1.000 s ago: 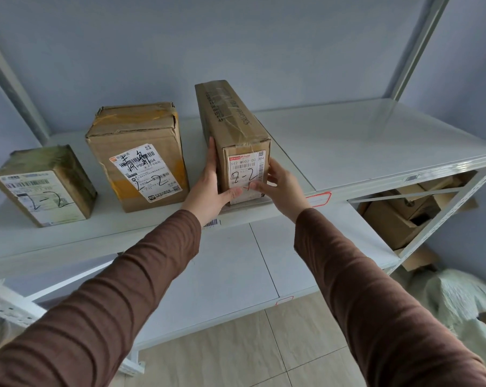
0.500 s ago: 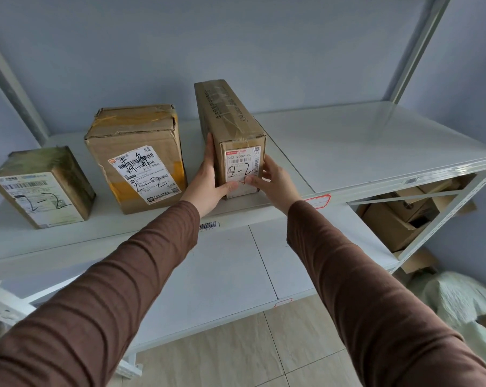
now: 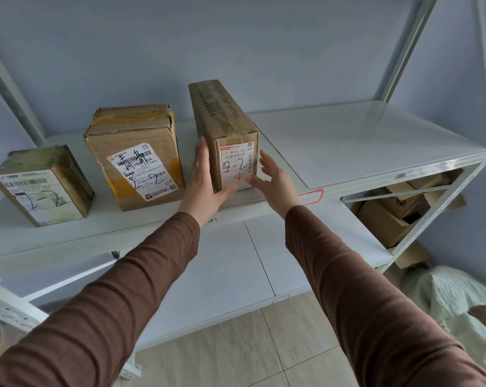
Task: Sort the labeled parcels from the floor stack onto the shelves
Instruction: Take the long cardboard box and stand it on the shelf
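Observation:
A long narrow cardboard parcel (image 3: pixel 225 127) marked "2-2" stands on the white upper shelf (image 3: pixel 362 146), its label facing me. My left hand (image 3: pixel 205 177) lies flat against its left side, thumb under the front corner. My right hand (image 3: pixel 272 180) hovers just right of the parcel with fingers spread, only the thumb near its front. Two other "2-2" parcels stand to the left: a wider taped box (image 3: pixel 135 155) and a smaller greenish one (image 3: pixel 40 185).
A lower white shelf (image 3: pixel 236 269) juts out beneath my arms. Several opened cardboard boxes (image 3: pixel 398 208) sit under the upper shelf at right. A pale sack (image 3: pixel 454 297) lies on the tiled floor at lower right. Metal uprights frame the rack.
The narrow parcel slid further back onto the shelf. My right hand came off its side and opened; my left hand stays against it.

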`<state>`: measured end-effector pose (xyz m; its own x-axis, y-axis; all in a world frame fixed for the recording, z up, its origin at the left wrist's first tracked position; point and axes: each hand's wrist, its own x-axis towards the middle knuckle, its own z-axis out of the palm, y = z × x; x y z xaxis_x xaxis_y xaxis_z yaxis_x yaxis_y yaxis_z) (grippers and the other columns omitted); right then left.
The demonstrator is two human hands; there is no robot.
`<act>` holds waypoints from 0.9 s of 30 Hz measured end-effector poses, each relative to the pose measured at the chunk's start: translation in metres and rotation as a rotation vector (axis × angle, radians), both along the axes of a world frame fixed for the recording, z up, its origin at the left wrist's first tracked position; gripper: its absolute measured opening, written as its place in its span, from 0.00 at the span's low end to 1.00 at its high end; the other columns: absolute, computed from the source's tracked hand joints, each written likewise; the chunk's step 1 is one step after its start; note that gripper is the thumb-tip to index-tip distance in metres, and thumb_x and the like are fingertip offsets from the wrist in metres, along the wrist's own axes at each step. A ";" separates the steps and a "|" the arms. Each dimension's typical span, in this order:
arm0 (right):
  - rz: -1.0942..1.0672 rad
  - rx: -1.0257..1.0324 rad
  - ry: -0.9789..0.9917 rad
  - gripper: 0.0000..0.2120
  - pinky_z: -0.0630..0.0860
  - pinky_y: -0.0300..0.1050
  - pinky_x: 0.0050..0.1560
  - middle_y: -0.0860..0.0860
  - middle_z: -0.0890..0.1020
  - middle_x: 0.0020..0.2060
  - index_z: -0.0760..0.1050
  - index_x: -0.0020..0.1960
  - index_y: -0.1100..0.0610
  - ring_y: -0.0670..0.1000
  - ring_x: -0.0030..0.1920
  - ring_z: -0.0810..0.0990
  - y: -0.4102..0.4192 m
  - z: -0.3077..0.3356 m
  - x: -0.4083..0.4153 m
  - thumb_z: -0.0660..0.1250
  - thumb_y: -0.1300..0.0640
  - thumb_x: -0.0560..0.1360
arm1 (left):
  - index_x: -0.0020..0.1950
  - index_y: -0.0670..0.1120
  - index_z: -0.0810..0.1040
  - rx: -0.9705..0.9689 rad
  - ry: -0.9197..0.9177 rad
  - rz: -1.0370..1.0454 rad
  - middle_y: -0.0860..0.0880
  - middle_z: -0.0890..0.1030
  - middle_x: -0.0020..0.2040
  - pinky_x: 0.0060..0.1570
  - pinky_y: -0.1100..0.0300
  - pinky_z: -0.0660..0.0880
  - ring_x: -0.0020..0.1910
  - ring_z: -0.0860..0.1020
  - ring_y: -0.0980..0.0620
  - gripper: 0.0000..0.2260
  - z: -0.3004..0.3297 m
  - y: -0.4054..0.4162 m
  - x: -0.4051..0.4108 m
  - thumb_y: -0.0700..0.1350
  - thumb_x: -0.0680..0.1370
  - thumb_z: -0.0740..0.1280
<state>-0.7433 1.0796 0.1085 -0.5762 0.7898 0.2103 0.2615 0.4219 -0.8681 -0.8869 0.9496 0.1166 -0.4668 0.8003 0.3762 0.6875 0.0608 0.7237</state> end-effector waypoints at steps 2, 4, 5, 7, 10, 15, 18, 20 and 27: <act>-0.025 0.037 -0.010 0.41 0.69 0.56 0.74 0.50 0.70 0.77 0.58 0.82 0.48 0.52 0.76 0.68 -0.009 0.001 0.010 0.73 0.42 0.76 | 0.83 0.52 0.37 0.031 0.061 0.028 0.48 0.40 0.84 0.79 0.53 0.44 0.83 0.41 0.51 0.53 -0.004 -0.005 0.008 0.46 0.76 0.77; -0.078 0.088 -0.033 0.39 0.65 0.50 0.75 0.50 0.70 0.77 0.59 0.82 0.48 0.51 0.76 0.66 -0.020 0.000 0.023 0.73 0.43 0.76 | 0.84 0.50 0.39 0.049 0.127 0.034 0.45 0.39 0.84 0.78 0.54 0.40 0.83 0.39 0.48 0.52 -0.008 -0.012 0.017 0.47 0.75 0.77; -0.116 0.122 -0.043 0.39 0.63 0.47 0.75 0.50 0.69 0.77 0.60 0.82 0.49 0.51 0.77 0.66 -0.027 -0.001 0.031 0.73 0.44 0.77 | 0.84 0.49 0.40 0.053 0.173 0.027 0.44 0.38 0.84 0.77 0.56 0.38 0.82 0.39 0.47 0.51 -0.010 -0.014 0.022 0.47 0.75 0.76; -0.199 0.203 -0.066 0.38 0.61 0.47 0.76 0.51 0.68 0.78 0.62 0.81 0.52 0.53 0.77 0.64 -0.042 -0.003 0.046 0.73 0.45 0.76 | 0.84 0.47 0.42 0.056 0.282 -0.006 0.42 0.38 0.83 0.78 0.55 0.38 0.83 0.39 0.44 0.49 -0.012 -0.019 0.032 0.49 0.76 0.75; -0.328 0.277 -0.131 0.36 0.58 0.50 0.78 0.53 0.66 0.79 0.65 0.80 0.53 0.56 0.78 0.60 -0.071 -0.008 0.072 0.74 0.45 0.76 | 0.84 0.48 0.45 0.044 0.368 -0.108 0.43 0.40 0.84 0.81 0.45 0.47 0.83 0.41 0.43 0.48 -0.021 -0.023 0.048 0.49 0.76 0.75; -0.606 0.421 -0.395 0.36 0.58 0.56 0.78 0.52 0.62 0.81 0.62 0.80 0.50 0.57 0.81 0.56 -0.151 -0.029 0.128 0.71 0.42 0.78 | 0.84 0.49 0.43 -0.073 0.465 -0.358 0.44 0.39 0.84 0.80 0.46 0.45 0.83 0.40 0.44 0.47 -0.040 -0.045 0.085 0.51 0.77 0.74; -0.744 0.380 -0.534 0.37 0.55 0.57 0.79 0.51 0.58 0.82 0.60 0.81 0.48 0.57 0.82 0.53 -0.214 -0.046 0.166 0.71 0.42 0.77 | 0.84 0.49 0.42 -0.156 0.546 -0.512 0.45 0.39 0.84 0.80 0.46 0.43 0.83 0.41 0.44 0.46 -0.055 -0.071 0.118 0.54 0.79 0.71; -0.843 0.343 -0.608 0.38 0.57 0.60 0.79 0.51 0.58 0.82 0.60 0.81 0.48 0.57 0.82 0.54 -0.257 -0.056 0.195 0.72 0.44 0.77 | 0.84 0.49 0.43 -0.201 0.611 -0.614 0.45 0.40 0.84 0.80 0.47 0.43 0.83 0.42 0.44 0.45 -0.066 -0.091 0.148 0.57 0.79 0.70; -1.181 0.152 -0.779 0.38 0.57 0.63 0.78 0.53 0.58 0.82 0.61 0.81 0.49 0.58 0.82 0.54 -0.420 -0.077 0.293 0.73 0.44 0.76 | 0.84 0.51 0.43 -0.207 0.763 -0.996 0.48 0.40 0.84 0.80 0.47 0.39 0.82 0.37 0.47 0.44 -0.076 -0.182 0.272 0.59 0.79 0.68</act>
